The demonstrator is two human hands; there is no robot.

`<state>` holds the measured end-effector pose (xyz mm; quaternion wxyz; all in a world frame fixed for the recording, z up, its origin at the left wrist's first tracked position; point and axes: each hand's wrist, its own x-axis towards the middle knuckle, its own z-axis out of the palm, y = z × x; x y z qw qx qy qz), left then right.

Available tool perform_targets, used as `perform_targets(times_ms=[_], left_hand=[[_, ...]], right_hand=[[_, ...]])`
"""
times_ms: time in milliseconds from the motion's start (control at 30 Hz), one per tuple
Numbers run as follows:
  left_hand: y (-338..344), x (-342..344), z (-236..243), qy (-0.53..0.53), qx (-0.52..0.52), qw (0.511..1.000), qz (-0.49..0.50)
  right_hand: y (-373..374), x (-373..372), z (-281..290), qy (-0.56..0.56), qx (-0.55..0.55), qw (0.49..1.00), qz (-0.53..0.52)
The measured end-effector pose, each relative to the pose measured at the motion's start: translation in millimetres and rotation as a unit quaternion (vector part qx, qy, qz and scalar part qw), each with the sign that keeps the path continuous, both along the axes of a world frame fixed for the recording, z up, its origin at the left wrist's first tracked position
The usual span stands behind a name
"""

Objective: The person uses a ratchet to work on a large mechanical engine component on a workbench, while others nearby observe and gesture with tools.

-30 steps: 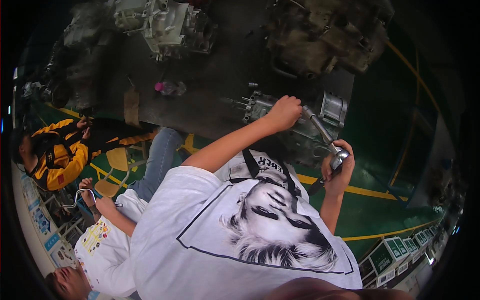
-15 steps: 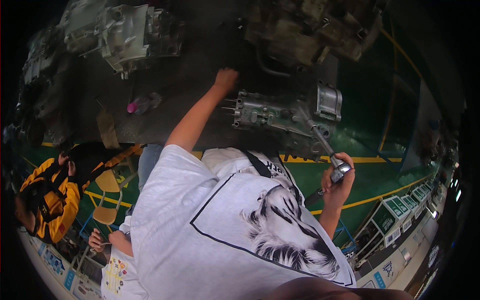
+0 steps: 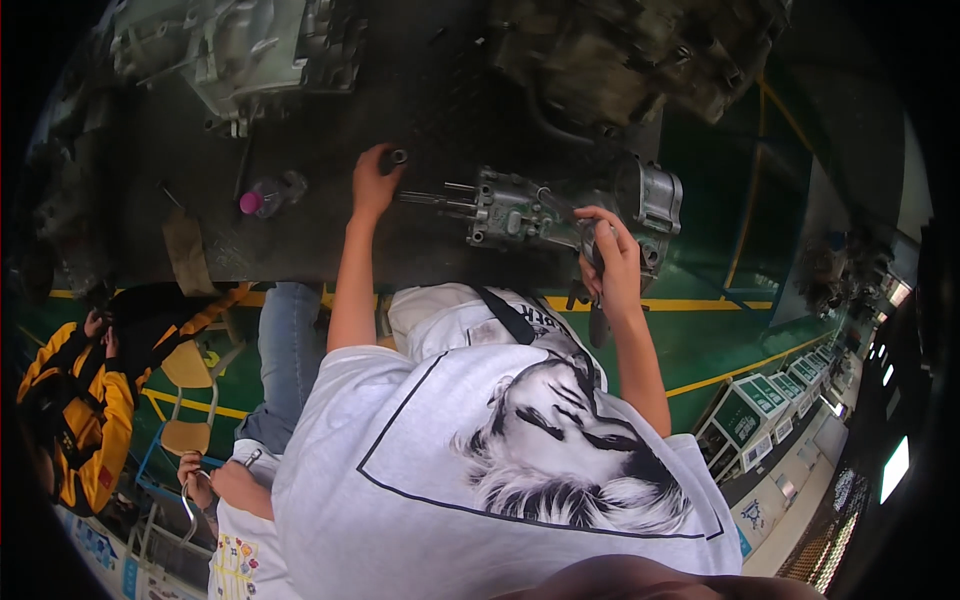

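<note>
The left hand (image 3: 374,182) reaches out over the dark bench (image 3: 300,230), its fingers curled narrowly about a small dark ring (image 3: 399,156) that sits at the fingertips, at the hand's far edge. Whether the ring is pinched or only touched, I cannot tell. Just to the right of this hand, the thin shafts of a grey metal casting (image 3: 520,212) stick out toward it, close but apart from the fingers.

The right hand (image 3: 608,252) is at the casting's near side, fingers wrapped around a dark tool handle (image 3: 590,262) that hangs down past the bench edge. The fingers press against the casting's body, with its round open housing (image 3: 652,200) just beyond them.

A pink-capped bottle (image 3: 268,194) lies on the bench to the left of the left hand, well apart. Larger engine parts (image 3: 250,50) rest at the bench's far side. Below the bench, a person in a yellow jacket (image 3: 75,400) sits near a yellow chair (image 3: 185,400) on the green floor (image 3: 720,330).
</note>
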<state>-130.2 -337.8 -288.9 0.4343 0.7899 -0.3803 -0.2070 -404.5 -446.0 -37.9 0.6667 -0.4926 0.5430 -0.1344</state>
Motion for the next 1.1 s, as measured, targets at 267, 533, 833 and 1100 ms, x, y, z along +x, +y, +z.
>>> perform_targets(times_ms=[267, 533, 833, 1100], left_hand=[[44.3, 8.7, -28.8, 0.039, 0.081, 0.994, 0.061], [-18.6, -10.3, 34.2, -0.002, -0.037, 0.997, 0.072], [-94.1, -113.5, 87.0, -0.048, 0.083, 0.965, -0.242], [-97.7, -128.7, 83.4, -0.180, 0.069, 0.955, -0.225]], right_hand=[[-3.6, 22.2, -3.5, 0.032, 0.003, 0.999, 0.010], [-3.5, 39.1, -7.9, 0.078, 0.001, 0.996, 0.040], [-7.2, 21.8, 30.6, 0.045, -0.034, 0.998, -0.028], [0.5, 12.5, 17.6, -0.006, 0.007, 0.997, -0.078]])
